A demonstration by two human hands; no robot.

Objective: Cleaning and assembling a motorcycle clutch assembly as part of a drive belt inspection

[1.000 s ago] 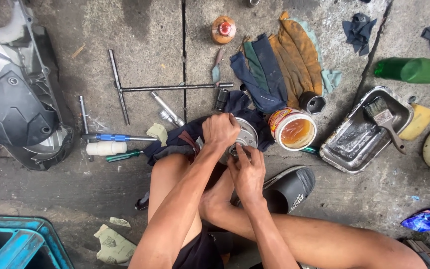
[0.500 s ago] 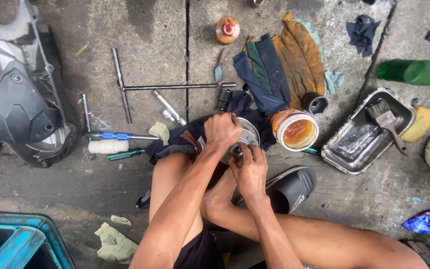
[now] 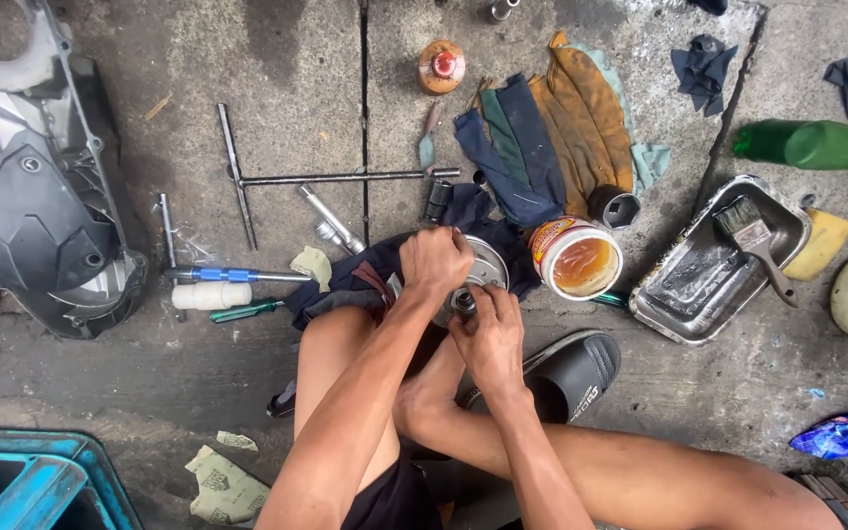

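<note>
The right hand (image 3: 491, 334) sits closest, with its fingers pinched tight on a small metal piece at the middle of a round metal part (image 3: 483, 267). The left hand (image 3: 434, 263) lies on top of that round part, fingers curled over its edge and pressing it down. The round part rests on a dark cloth (image 3: 345, 285) on the ground, just past the person's bent legs and beside a black sandal (image 3: 571, 368).

I think the small piece could slip out of the pinch, because the fingers may be greasy, and it could roll away on the rough floor (image 3: 296, 59). The round part could also slide on the soft cloth if the left hand lets up.

Just to the right stands an open tub of grease (image 3: 576, 260), close enough for an elbow to knock it. Past it lies a metal tray (image 3: 709, 265) with a brush (image 3: 753, 240) in it. To the left lie a blue-handled tool (image 3: 233, 276) and a long T-shaped wrench (image 3: 277, 179). Farther off are work gloves (image 3: 552, 147), a green bottle (image 3: 817, 145) and a big grey engine cover (image 3: 36, 196).
</note>
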